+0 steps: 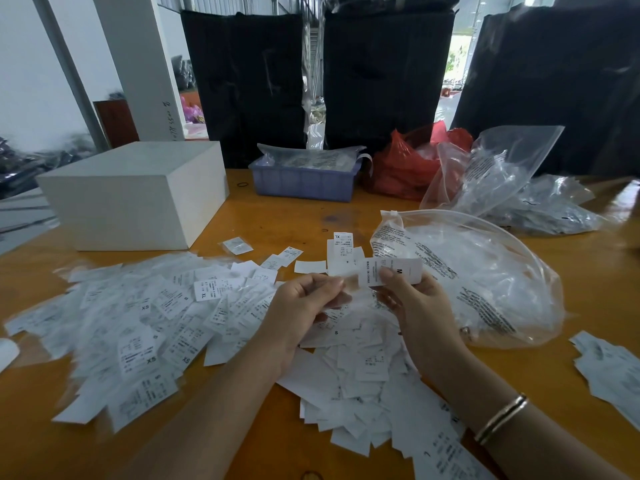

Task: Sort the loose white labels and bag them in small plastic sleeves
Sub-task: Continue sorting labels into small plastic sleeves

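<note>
Fingers (388,273) of right hand (412,299) pinching M label (391,271); left hand (304,299) pinching a clear sleeve (349,284), bagging step; next: sliding label inside, toward nine o'clock

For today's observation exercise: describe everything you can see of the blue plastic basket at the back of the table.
The blue plastic basket is a low, rectangular tray with ribbed side walls, standing upright on the orange table near its far edge. It is filled with clear plastic sleeves that rise above its rim. A white box stands apart to its left; a red bag sits close on its right. Neither hand touches it.
</note>
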Demonstrator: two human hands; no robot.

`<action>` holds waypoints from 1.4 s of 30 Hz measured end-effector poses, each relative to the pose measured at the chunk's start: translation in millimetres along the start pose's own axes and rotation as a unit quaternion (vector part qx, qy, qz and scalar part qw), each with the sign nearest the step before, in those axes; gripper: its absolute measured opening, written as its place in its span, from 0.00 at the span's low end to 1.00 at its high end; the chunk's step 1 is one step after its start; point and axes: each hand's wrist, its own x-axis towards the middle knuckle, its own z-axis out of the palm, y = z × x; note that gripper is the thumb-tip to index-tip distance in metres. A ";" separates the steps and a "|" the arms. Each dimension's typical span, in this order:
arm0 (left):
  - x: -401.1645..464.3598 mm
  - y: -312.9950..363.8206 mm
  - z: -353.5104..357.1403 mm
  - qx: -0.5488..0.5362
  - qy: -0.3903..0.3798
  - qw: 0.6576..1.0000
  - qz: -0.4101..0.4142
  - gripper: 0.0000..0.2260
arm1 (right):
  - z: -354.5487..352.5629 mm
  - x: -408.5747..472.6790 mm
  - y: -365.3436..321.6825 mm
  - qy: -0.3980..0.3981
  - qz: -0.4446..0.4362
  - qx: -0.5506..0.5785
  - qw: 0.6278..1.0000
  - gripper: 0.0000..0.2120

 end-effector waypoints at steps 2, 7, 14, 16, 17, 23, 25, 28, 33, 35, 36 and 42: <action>0.4 -0.4 -0.1 -0.010 0.000 1.000 -0.002 0.05 | 0.7 -0.4 0.4 -0.012 -0.001 -0.007 1.000 0.20; 1.8 -0.8 0.6 -0.027 0.013 1.000 -0.007 0.05 | 2.6 -1.6 0.2 -0.025 -0.004 -0.018 1.000 0.23; 0.3 3.2 1.1 -0.069 0.009 0.997 -0.018 0.08 | 1.6 -1.6 -1.8 -0.033 0.009 0.011 0.999 0.18; -0.3 3.3 1.4 -0.068 0.007 0.997 -0.016 0.04 | 1.5 -1.4 -1.4 -0.038 0.014 -0.006 0.999 0.18; -0.7 3.7 1.5 -0.068 0.007 0.998 -0.016 0.05 | 1.8 -1.5 -0.9 -0.042 0.015 -0.014 0.999 0.18; 0.2 2.8 0.6 -0.060 -0.008 0.998 -0.014 0.17 | 2.7 -2.4 -2.6 -0.042 0.001 -0.051 0.998 0.13; 0.7 1.1 0.6 -0.052 -0.007 0.999 -0.004 0.12 | 2.4 -2.5 -2.8 -0.033 -0.008 -0.056 0.998 0.08; 0.0 0.2 1.5 -0.013 -0.009 1.000 0.025 0.08 | 3.3 -3.8 -3.4 -0.026 -0.015 -0.052 0.998 0.07; -0.6 -0.5 1.7 0.043 0.008 0.997 0.065 0.02 | 5.1 -3.7 -3.1 -0.036 -0.029 -0.081 0.996 0.07; -1.2 -0.7 2.2 0.050 0.011 0.996 0.072 0.01 | 5.9 -3.6 -2.0 -0.033 -0.030 -0.079 0.996 0.07; -1.6 -0.3 2.5 0.050 0.012 0.996 0.073 0.01 | 6.2 -3.5 -1.7 -0.026 -0.030 -0.072 0.997 0.07; -2.1 1.4 2.7 0.033 0.005 0.997 0.069 0.02 | 2.9 -0.2 -3.2 0.023 -0.022 -0.024 0.999 0.07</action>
